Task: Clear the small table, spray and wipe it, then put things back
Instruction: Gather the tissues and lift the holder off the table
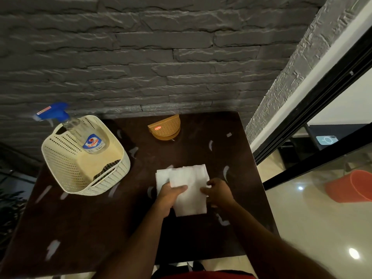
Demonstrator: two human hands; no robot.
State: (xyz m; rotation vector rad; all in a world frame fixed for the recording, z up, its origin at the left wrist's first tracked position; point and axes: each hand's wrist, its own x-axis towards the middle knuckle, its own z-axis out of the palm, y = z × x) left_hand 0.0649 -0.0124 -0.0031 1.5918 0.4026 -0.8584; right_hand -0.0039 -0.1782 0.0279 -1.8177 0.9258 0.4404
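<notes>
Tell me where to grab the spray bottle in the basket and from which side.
Grip the spray bottle by its clear neck just under the blue trigger head, coming from above and the far-left side. It leans tilted in the cream basket, head sticking out past the rim, so the neck is exposed while the body sits behind the basket wall.

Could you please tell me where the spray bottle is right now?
The clear spray bottle with the blue trigger leans inside the cream perforated plastic basket at the dark table's far-left corner.

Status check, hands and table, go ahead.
Left hand and right hand both gripping white napkins. Napkin holder and basket on table.
</notes>
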